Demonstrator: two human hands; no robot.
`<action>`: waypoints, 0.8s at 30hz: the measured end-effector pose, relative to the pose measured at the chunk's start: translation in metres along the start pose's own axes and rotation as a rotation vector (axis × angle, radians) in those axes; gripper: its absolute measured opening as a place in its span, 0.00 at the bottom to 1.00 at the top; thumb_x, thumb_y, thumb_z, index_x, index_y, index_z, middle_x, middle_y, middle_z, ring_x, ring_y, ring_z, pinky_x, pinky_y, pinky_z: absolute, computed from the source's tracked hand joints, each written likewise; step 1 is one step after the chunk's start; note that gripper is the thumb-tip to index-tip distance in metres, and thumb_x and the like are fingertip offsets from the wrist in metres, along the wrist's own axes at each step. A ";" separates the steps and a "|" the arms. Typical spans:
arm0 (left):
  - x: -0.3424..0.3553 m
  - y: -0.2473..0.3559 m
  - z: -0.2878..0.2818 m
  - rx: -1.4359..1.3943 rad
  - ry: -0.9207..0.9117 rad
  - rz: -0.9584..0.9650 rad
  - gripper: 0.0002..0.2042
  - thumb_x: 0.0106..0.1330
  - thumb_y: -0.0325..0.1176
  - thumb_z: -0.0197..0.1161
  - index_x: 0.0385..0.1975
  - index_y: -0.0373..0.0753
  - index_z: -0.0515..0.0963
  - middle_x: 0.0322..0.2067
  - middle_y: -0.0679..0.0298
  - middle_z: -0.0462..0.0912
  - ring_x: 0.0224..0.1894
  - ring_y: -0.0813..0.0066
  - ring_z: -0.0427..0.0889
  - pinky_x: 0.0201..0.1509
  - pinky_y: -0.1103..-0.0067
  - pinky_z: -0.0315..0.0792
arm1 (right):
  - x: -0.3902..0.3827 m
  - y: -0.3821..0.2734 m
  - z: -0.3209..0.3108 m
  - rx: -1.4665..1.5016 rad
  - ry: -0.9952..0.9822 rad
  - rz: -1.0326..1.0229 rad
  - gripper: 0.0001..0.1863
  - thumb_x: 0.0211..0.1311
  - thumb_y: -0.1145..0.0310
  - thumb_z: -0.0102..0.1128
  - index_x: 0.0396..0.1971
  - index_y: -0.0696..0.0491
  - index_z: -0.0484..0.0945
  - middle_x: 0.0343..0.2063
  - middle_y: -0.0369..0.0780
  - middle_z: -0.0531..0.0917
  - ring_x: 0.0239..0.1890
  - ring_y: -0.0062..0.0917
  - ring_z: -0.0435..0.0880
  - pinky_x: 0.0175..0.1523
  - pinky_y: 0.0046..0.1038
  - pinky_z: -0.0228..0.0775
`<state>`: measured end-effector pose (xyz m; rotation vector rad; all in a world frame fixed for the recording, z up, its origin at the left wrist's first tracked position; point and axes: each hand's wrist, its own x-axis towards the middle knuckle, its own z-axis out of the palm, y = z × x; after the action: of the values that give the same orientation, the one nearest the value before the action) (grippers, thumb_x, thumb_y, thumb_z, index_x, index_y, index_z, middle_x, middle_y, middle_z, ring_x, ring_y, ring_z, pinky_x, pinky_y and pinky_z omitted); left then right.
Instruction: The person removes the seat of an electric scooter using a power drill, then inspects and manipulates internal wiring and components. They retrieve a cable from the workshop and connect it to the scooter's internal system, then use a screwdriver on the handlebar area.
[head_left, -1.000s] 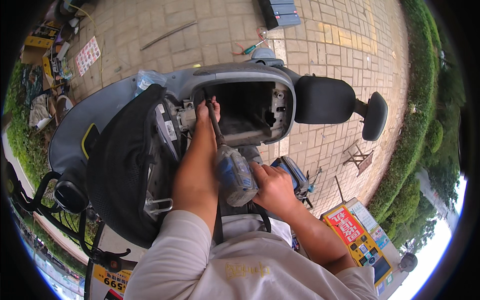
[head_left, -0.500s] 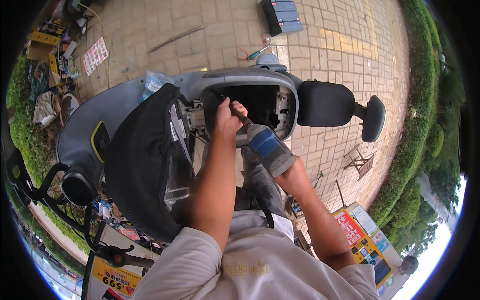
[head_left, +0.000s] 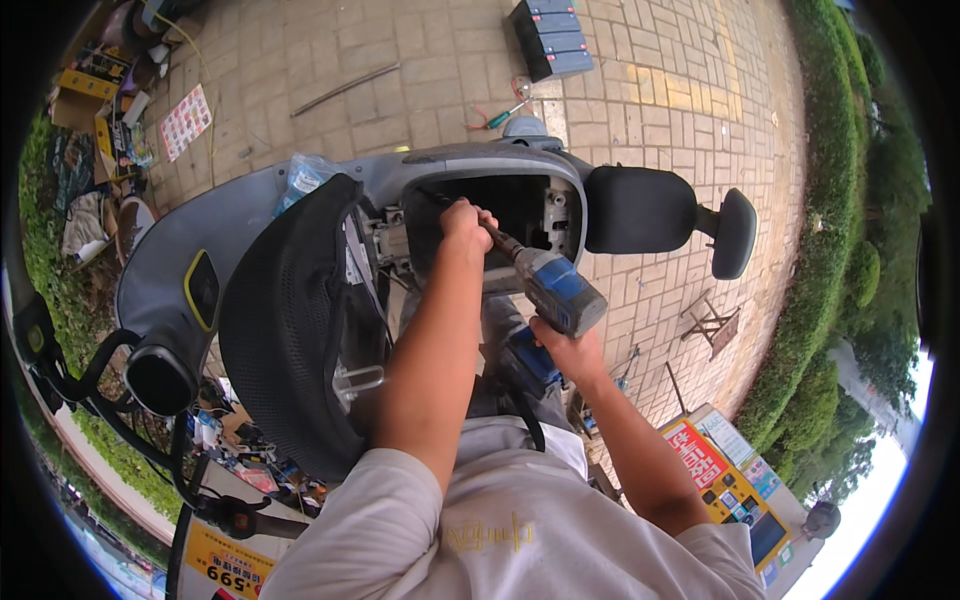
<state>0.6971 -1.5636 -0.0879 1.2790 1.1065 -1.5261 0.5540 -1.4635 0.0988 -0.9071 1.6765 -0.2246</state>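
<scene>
My left hand [head_left: 465,228] has its fingers wrapped around the long shaft at the front of a grey and blue power drill [head_left: 560,285], inside the open storage compartment [head_left: 520,190] of a grey scooter [head_left: 160,260]. My right hand [head_left: 568,352] grips the drill's handle outside the compartment, above a blue battery pack at its base. The shaft's far tip is in the dark interior and hard to make out. To the left, the black padded seat [head_left: 270,330] is raised on its metal hinge [head_left: 390,235]. A crumpled clear-blue plastic bag [head_left: 305,180] lies on the scooter body.
A black backrest pad [head_left: 640,208] sits right of the compartment. On the paving lie dark grey batteries [head_left: 548,40], a metal rod [head_left: 345,88] and a screwdriver [head_left: 505,115]. A folding stool [head_left: 712,325], hedge [head_left: 840,220] and signboard [head_left: 720,470] are rightward; piled clutter [head_left: 95,130] is at left.
My left hand has moved rightward and lower in view from a second ago. The drill has swung rightward and upward in the picture, now slanting toward lower right, with my right hand following it.
</scene>
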 end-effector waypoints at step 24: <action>0.008 0.044 -0.059 -0.713 -0.651 -0.192 0.19 0.72 0.42 0.42 0.46 0.28 0.62 0.16 0.69 0.63 0.17 0.79 0.63 0.21 0.83 0.64 | 0.014 -0.078 0.008 -0.739 -0.115 -0.683 0.42 0.35 0.68 0.70 0.57 0.54 0.63 0.40 0.45 0.78 0.39 0.41 0.79 0.43 0.36 0.72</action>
<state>0.7527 -1.5186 -0.1064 0.1730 1.1775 -1.3378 0.5952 -1.5234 0.1312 -2.0000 1.2850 0.0076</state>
